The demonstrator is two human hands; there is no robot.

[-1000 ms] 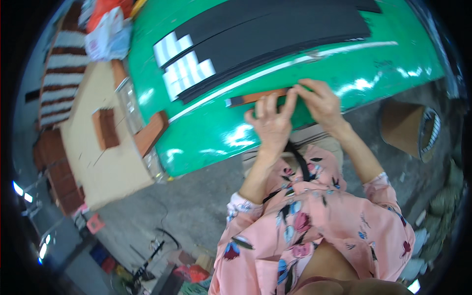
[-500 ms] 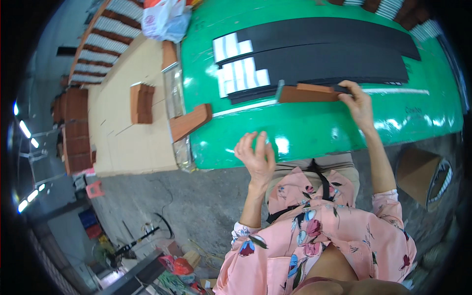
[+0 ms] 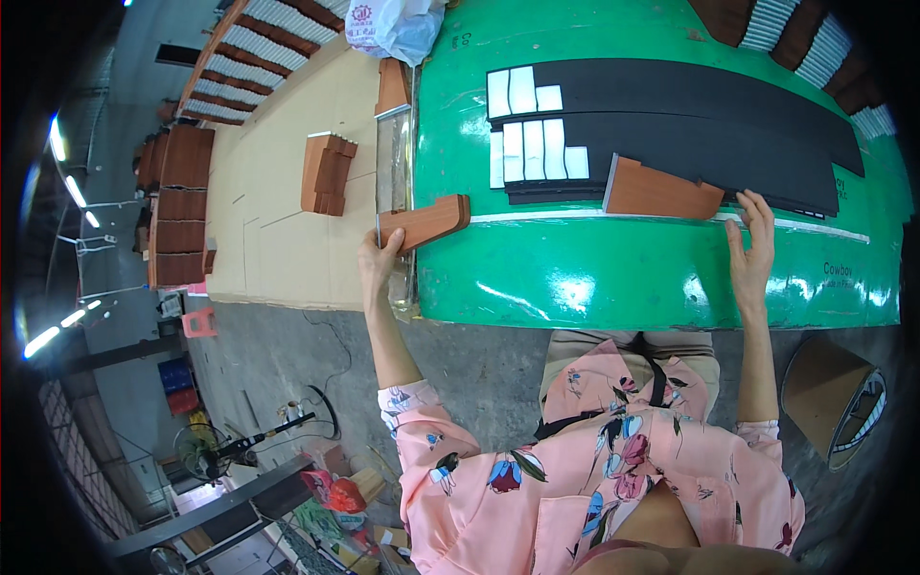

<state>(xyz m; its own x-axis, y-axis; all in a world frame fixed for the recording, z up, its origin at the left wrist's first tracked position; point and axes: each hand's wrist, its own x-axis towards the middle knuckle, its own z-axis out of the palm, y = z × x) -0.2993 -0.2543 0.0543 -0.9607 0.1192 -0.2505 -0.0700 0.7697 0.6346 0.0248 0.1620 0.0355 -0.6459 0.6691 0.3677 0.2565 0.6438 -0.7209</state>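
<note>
My left hand (image 3: 379,257) is closed on the left end of a brown wood-grain panel piece (image 3: 433,222), thumb on top. That piece has a pale edge at my hand and lies across the border between the cardboard and the green surface. My right hand (image 3: 753,240) is open, thumb and fingers apart, just right of a second brown panel piece (image 3: 659,189). This one rests at the front edge of the black strips (image 3: 700,144), its pale edge facing left. White patches cover the strips' left ends.
A small stack of brown pieces (image 3: 328,174) stands on the cardboard (image 3: 259,230). Another brown piece (image 3: 392,86) lies near a white plastic bag (image 3: 398,34). Rows of brown pieces (image 3: 184,206) line the far left. A cardboard tube (image 3: 829,393) stands at right.
My left hand has moved left and taken hold of the piece at the border. My right hand has let go of the other piece, which now lies tilted by the black strips.
</note>
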